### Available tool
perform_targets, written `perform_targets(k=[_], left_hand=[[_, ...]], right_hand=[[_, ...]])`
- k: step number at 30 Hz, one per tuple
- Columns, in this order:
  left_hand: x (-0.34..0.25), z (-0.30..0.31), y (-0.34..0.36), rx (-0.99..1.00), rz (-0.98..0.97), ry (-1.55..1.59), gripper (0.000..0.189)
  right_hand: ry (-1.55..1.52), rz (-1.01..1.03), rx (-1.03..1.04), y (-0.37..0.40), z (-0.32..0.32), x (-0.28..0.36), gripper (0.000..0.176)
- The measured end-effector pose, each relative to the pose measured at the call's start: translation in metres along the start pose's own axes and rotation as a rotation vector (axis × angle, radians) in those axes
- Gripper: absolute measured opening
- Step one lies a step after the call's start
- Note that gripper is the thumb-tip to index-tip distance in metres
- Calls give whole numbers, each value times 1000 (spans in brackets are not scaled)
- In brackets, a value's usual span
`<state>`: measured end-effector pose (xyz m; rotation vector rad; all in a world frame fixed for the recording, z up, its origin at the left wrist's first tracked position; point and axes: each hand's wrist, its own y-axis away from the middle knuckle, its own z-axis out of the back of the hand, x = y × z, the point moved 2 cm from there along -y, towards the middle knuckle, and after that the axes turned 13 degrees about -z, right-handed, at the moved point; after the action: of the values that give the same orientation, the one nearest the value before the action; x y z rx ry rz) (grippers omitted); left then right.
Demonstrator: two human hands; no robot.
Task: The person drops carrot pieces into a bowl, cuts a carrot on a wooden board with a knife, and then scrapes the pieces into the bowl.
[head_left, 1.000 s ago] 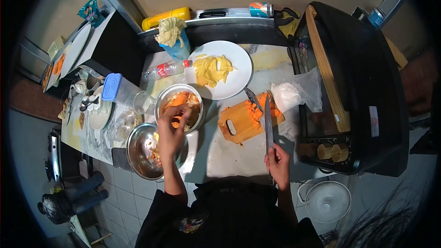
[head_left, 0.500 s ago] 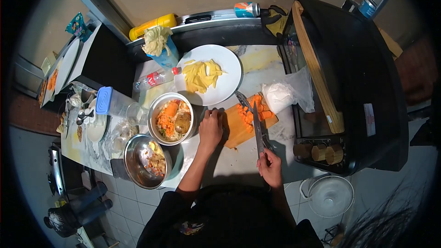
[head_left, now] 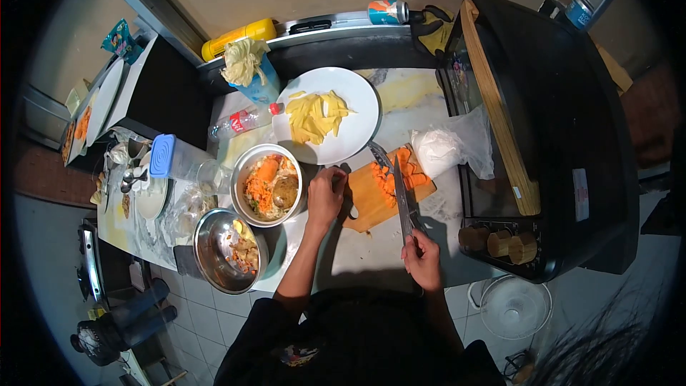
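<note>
My right hand is closed around the handle of a knife, its long blade pointing away from me over the right part of a wooden cutting board. Orange carrot pieces lie on the board on both sides of the blade. Just left of the board is my left hand, fingers curled together; whatever they hold, if anything, is hidden. Beside that hand stands a white bowl with shredded carrot, other chopped food and a round brown piece. A dark narrow utensil rests at the board's far corner.
Yellow strips lie on a white plate behind the board. A steel bowl of peelings sits near the front edge. To the right are a bag of white powder and a black oven. A plastic bottle lies at left.
My left hand has drawn slightly away from the board's left edge, and its fingers have curled inward. The knife stays in my right hand, in nearly the same place. The view has shifted slightly.
</note>
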<state>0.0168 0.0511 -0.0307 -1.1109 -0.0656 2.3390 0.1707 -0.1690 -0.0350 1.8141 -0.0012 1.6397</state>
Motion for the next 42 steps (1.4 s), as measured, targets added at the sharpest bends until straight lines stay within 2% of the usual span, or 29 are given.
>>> perform_targets(k=[3,6,8,9,10,12,13,14,16,17,19,23,25,29,31,32,34,37,38,40,42], left_hand=[[-12,3,0,-1,-18,43,12],[-20,1,4,-13,-57,43,13],[-22,-1,8,-29,-99,30,13],[-21,-3,10,-13,-102,66,15],[-20,-5,13,3,-104,101,16],[-17,-10,20,23,-32,148,18],[-17,-11,22,40,36,192,20],[-18,-10,23,40,39,193,20],[-23,-4,23,57,-88,40,24],[-23,-2,24,55,-85,39,24],[-22,1,26,82,-87,61,25],[-23,5,25,96,-118,59,24],[-25,6,23,135,-153,57,26],[-25,3,23,153,-109,60,24],[-29,3,23,182,-75,68,23],[-29,1,24,182,-73,69,23],[-28,-2,26,116,-118,123,19],[-29,1,25,126,-53,105,20],[-29,1,25,125,-52,107,20],[-28,3,26,104,-46,130,20],[-25,-1,28,90,-70,155,18]], right_hand=[[30,-23,16,-1,0,-1,22],[98,43,-1,2,-3,1,16],[282,103,-16,2,-6,-2,27],[337,147,-20,1,-10,-4,18],[338,144,-21,2,-13,-3,18],[476,308,-68,5,-20,4,25],[540,334,-96,8,-24,1,34],[542,333,-94,6,-26,-3,34],[594,437,-115,5,-31,-5,46],[595,437,-112,5,-32,-4,46],[636,313,-24,6,-32,0,58],[619,187,49,10,-32,22,65],[656,-126,230,12,-33,29,72],[682,-156,276,8,-33,23,73],[1035,319,121,4,-36,8,71],[1037,318,122,3,-37,5,71],[653,464,63,3,-38,7,81],[747,487,60,2,-39,6,85],[750,486,60,3,-40,13,85],[806,18,203,3,-42,22,90],[805,8,235,4,-41,26,91]])
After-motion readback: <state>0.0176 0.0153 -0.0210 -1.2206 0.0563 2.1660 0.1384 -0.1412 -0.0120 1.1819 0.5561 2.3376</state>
